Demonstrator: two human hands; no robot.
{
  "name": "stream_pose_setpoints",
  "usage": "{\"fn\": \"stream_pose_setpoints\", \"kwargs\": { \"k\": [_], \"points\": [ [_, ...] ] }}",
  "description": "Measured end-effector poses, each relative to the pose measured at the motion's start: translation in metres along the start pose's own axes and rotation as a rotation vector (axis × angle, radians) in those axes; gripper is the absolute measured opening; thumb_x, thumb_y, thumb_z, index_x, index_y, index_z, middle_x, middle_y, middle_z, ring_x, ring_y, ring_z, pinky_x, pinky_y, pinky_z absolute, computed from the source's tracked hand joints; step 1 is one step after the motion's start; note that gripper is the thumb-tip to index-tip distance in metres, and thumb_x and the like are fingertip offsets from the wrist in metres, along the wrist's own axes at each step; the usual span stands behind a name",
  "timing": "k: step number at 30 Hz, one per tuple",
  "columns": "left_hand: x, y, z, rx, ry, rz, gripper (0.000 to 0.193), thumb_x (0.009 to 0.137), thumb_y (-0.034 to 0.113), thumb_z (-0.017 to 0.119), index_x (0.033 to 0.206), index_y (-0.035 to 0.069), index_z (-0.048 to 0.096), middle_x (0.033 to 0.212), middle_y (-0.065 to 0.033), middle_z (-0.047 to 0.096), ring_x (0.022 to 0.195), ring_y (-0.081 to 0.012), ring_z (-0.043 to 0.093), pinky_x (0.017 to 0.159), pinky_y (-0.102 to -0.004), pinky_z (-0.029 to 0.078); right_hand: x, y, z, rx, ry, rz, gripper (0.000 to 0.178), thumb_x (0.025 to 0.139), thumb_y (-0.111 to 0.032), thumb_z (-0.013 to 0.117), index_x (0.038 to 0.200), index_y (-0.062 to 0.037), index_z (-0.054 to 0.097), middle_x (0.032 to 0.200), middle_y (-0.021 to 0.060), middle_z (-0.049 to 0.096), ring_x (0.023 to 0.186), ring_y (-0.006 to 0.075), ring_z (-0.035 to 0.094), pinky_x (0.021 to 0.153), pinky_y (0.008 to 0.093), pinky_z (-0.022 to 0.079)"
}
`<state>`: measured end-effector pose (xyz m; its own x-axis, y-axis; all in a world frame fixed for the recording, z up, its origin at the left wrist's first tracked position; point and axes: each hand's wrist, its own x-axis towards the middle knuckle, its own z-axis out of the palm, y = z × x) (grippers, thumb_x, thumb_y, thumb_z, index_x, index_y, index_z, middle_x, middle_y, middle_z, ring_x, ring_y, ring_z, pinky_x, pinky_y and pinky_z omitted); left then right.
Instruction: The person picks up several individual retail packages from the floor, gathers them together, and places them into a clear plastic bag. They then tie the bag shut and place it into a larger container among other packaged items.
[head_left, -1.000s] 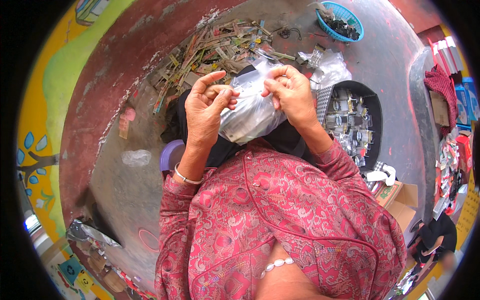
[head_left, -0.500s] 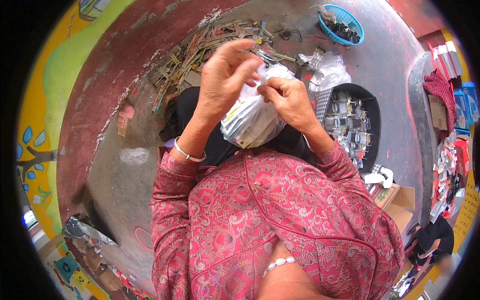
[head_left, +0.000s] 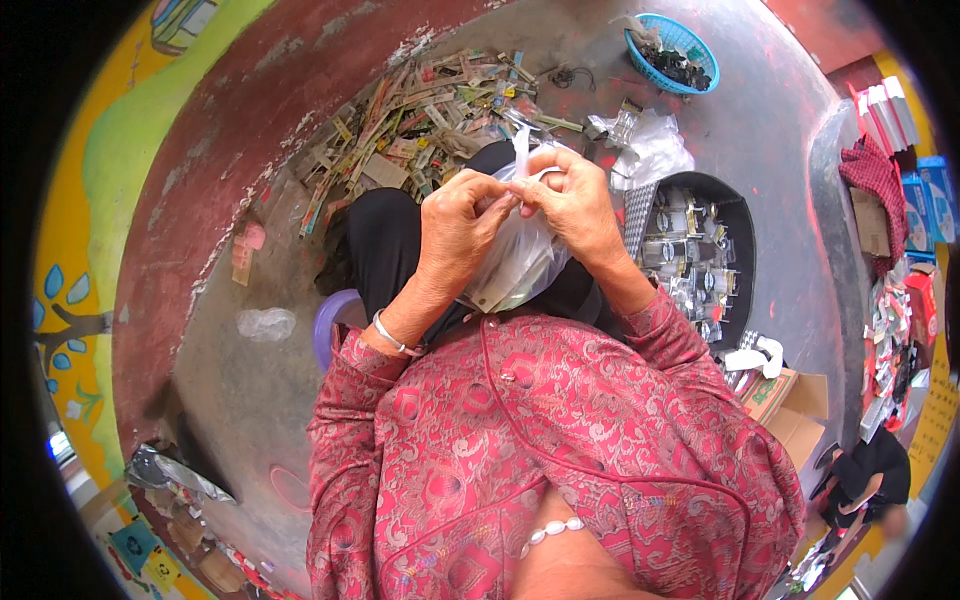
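A translucent white plastic bag (head_left: 518,262) rests on my lap, with flat pale contents showing through its lower side. Its twisted neck rises between my two hands, and one white end sticks up above the fingers. My left hand (head_left: 456,222) pinches the neck from the left, thumb against fingertips. From the other side my right hand (head_left: 582,210) is closed on the same bunched plastic, a loop of it lying over the index finger. The fingertips of both hands nearly touch. Part of the bag is hidden behind the hands.
Beyond my knees lies a heap of flat printed strips (head_left: 420,115). A black tub (head_left: 748,255) of clear packages stands at right, beside crumpled plastic (head_left: 660,150). Farther off is a blue basket (head_left: 712,60) with dark pieces. An open carton (head_left: 800,410) and a purple rim (head_left: 325,325) flank me.
My left hand has come down and right from above the bag and now pinches its neck. The bag's top is gathered into a narrow twist. My right hand stays at the neck.
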<state>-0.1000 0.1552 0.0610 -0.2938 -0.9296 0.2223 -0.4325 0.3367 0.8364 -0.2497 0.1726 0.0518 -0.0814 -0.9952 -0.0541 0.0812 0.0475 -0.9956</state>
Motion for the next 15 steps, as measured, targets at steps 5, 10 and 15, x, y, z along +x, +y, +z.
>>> {"fn": "stream_pose_setpoints", "kwargs": {
  "k": [5, 10, 15],
  "points": [
    [-0.006, -0.009, 0.008, -0.158, 0.035, -0.047, 0.011, 0.073, 0.009, 0.068, 0.078, 0.0, 0.064, 0.073, -0.003, 0.057, 0.067, -0.0088, 0.051, 0.058, -0.0217, 0.041, 0.002, 0.004, 0.001, 0.015, 0.008, -0.04, 0.019, 0.076, -0.006, 0.067, 0.082, -0.0004, 0.051, 0.066, 0.0044, 0.058, 0.055, 0.0093, 0.055, 0.049, 0.0209, 0.043],
    [-0.004, -0.019, 0.005, -0.473, -0.088, -0.351, 0.018, 0.078, 0.017, 0.063, 0.078, -0.001, 0.063, 0.069, -0.0022, 0.061, 0.064, -0.0063, 0.052, 0.058, -0.0216, 0.042, -0.005, -0.012, 0.0, 0.252, -0.067, 0.237, 0.018, 0.075, -0.004, 0.067, 0.084, -0.0029, 0.051, 0.069, 0.0033, 0.057, 0.052, 0.0043, 0.05, 0.044, 0.0156, 0.038],
    [-0.006, -0.017, -0.004, -0.322, -0.117, -0.207, 0.019, 0.078, 0.019, 0.064, 0.078, 0.0, 0.063, 0.067, 0.0003, 0.06, 0.064, -0.006, 0.052, 0.058, -0.0214, 0.042, -0.012, 0.0, -0.005, 0.192, -0.093, 0.157, 0.02, 0.072, 0.002, 0.066, 0.085, -0.0031, 0.051, 0.073, 0.0016, 0.057, 0.051, 0.0026, 0.047, 0.044, 0.0151, 0.037]
  ]
}}
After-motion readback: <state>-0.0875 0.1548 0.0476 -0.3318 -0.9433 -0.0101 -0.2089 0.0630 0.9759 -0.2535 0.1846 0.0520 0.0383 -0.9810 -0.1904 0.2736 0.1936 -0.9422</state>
